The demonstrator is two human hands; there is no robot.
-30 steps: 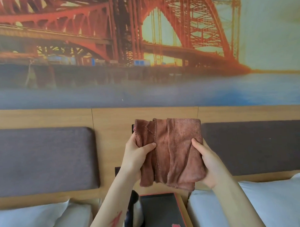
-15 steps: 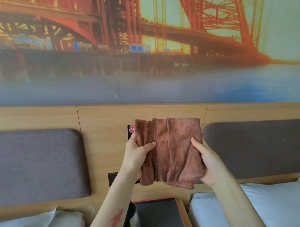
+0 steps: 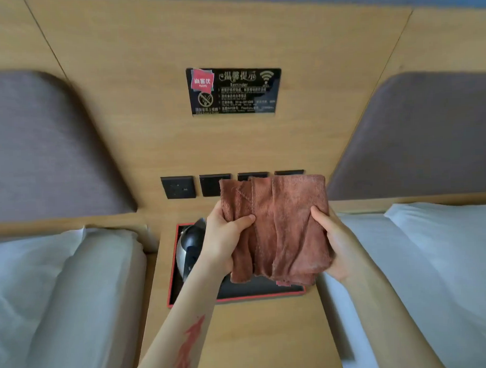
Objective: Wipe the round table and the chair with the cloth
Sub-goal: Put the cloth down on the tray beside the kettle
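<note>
A folded brown cloth (image 3: 282,226) hangs in front of me, held up by both hands. My left hand (image 3: 224,242) grips its left edge, thumb across the front. My right hand (image 3: 335,244) pinches its right edge. The cloth is over a wooden nightstand between two beds. Neither the round table nor the chair is in view.
A metal kettle (image 3: 187,249) stands on a black tray with a red rim (image 3: 172,271) on the nightstand (image 3: 258,334). White beds lie at left (image 3: 61,286) and right (image 3: 432,259). Black switches (image 3: 178,187) and a notice plaque (image 3: 234,90) sit on the wooden headboard wall.
My view has tilted down from the bridge mural to the nightstand and beds. Both hands keep the same hold on the cloth.
</note>
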